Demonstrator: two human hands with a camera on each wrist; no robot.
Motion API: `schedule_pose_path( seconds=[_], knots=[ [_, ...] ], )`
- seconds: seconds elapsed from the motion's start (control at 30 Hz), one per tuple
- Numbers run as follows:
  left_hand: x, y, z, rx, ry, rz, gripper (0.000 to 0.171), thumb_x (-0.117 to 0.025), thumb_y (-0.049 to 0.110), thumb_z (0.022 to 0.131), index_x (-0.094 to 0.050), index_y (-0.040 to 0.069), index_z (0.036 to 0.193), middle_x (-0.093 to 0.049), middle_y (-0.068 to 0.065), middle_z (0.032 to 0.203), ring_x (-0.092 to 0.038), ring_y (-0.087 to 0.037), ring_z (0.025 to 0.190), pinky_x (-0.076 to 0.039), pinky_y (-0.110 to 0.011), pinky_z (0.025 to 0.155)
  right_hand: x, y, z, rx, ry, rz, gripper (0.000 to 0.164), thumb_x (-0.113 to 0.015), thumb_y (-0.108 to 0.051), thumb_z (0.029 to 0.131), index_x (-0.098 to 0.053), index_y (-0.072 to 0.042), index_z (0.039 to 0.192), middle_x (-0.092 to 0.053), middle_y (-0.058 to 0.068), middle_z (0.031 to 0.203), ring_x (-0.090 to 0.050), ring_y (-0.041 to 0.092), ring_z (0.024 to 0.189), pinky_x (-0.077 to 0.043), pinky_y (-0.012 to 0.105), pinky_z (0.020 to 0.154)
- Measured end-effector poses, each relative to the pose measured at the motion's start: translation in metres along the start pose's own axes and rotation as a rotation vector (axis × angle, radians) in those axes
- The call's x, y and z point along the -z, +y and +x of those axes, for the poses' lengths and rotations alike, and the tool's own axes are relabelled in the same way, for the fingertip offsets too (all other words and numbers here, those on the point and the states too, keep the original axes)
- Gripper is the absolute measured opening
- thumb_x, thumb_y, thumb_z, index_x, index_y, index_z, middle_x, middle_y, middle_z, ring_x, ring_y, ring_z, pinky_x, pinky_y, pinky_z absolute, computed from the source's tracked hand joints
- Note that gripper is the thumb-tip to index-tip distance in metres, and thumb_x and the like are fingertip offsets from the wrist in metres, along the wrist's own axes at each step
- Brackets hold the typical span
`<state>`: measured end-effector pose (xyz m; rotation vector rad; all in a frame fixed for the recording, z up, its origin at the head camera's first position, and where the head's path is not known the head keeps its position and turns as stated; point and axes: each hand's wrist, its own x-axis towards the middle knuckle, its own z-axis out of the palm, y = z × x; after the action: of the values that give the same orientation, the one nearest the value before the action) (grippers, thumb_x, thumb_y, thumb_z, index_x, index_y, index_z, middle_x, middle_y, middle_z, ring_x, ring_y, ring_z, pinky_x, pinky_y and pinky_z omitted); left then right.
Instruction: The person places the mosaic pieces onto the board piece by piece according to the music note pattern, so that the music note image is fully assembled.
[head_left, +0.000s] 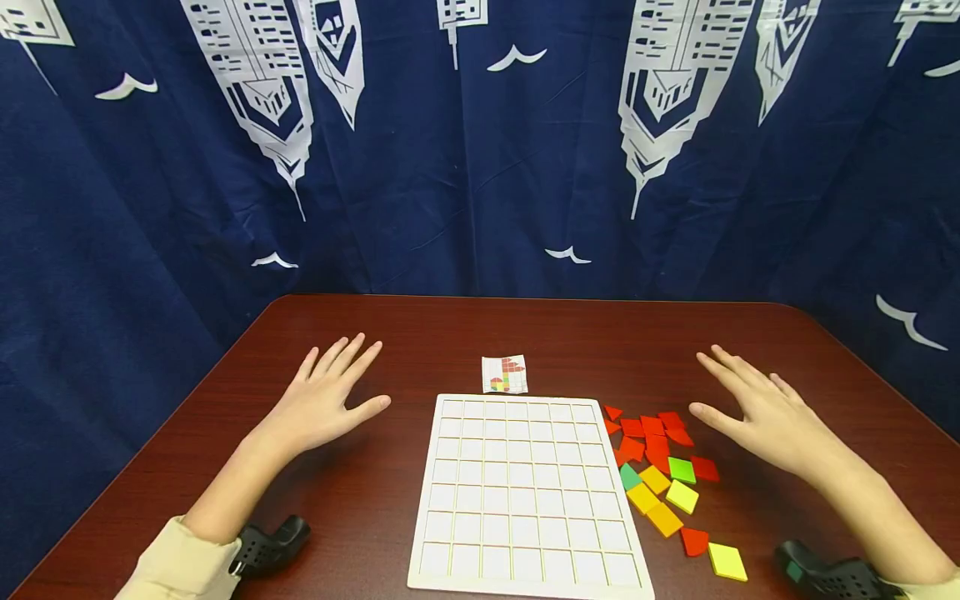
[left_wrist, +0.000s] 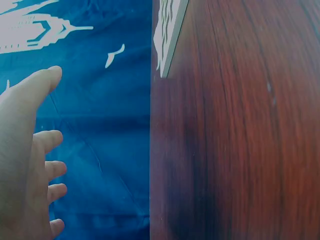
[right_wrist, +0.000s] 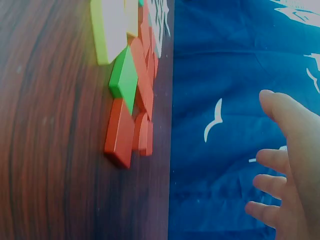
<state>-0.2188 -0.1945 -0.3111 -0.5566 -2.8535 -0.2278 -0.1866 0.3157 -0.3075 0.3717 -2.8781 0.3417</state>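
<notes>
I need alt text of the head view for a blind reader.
A person's empty left hand and right hand hover above a brown wooden table, flanking a white gridded board. Flat red, orange, yellow and green tiles lie right of it, a printed white paper beyond.

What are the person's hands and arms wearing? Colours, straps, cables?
Left hand and right hand: no gloves. Left sleeve cream; right sleeve similar, barely in frame. Left wrist device and right wrist device: black, perforated straps. No cables visible.
</notes>
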Motion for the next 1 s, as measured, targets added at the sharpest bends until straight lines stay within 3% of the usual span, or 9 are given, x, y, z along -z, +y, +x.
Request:
schedule_pose_path(
  seconds=[0.4, 0.77, 1.0],
  knots=[
    [-0.009, 0.023, 0.003, -0.03, 0.017, -0.086, 0.07, -0.046, 0.058, 0.086, -0.026, 0.024, 0.144, -0.027, -0.006, 0.149, -0.029, -0.03, 0.135, -0.021, -0.053, 0.109, -0.005, -0.025, 0.005, 0.037, -0.065, 0.14, 0.06, -0.054, -0.039, 0.09, -0.038, -0.006, 0.137, -0.037, 0.021, 0.139, -0.037, 0.045, 0.122, -0.032, 0.065, 0.09],
    [-0.026, 0.049, 0.007, -0.004, -0.011, -0.151, 0.068, -0.045, 0.058, 0.087, -0.032, 0.021, 0.142, -0.032, -0.005, 0.147, -0.034, -0.029, 0.133, -0.03, -0.054, 0.103, -0.02, -0.049, 0.012, 0.005, -0.125, 0.325, 0.047, -0.049, -0.035, 0.093, -0.046, -0.009, 0.132, -0.046, 0.019, 0.133, -0.042, 0.042, 0.121, -0.039, 0.061, 0.09],
    [-0.036, 0.063, 0.008, 0.042, 0.027, -0.225, 0.063, -0.047, 0.054, 0.088, -0.039, 0.018, 0.138, -0.04, -0.005, 0.143, -0.04, -0.025, 0.13, -0.04, -0.056, 0.094, -0.038, -0.052, 0.012, -0.005, -0.08, 0.377, 0.038, -0.049, -0.031, 0.094, -0.055, -0.01, 0.124, -0.054, 0.017, 0.126, -0.046, 0.04, 0.117, -0.039, 0.061, 0.09]
  ],
)
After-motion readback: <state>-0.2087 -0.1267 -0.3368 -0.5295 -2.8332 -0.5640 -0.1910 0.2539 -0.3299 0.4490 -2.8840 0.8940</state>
